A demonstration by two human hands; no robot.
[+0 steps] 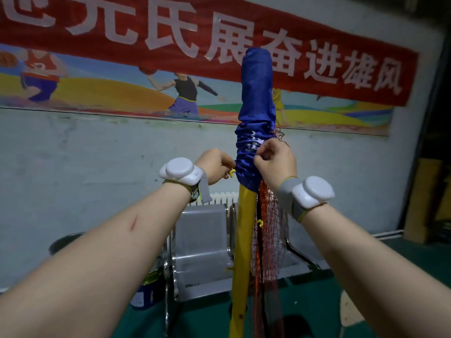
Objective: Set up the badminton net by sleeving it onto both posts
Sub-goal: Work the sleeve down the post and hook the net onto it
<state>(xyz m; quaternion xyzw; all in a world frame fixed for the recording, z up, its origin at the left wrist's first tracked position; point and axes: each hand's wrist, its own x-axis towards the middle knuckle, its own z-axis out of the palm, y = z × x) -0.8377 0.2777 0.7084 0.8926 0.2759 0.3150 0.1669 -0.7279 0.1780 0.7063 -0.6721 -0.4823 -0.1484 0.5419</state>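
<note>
1. Head view: the blue sleeve [256, 98] of the net [268, 240] covers the top of the yellow post [244, 228], bunched at centre frame.
2. At the post's 9 o'clock the left hand [214, 164] pinches the bunched cloth; at 3 o'clock the right hand [275, 164] grips it.
3. The cloth looks light and soft and is likely to snag; it is best taken at the lower hem, on both sides.
4. At 12 o'clock the red banner [219, 32] reads "展奋进雄风"; the white print on the sleeve is unreadable.
</note>
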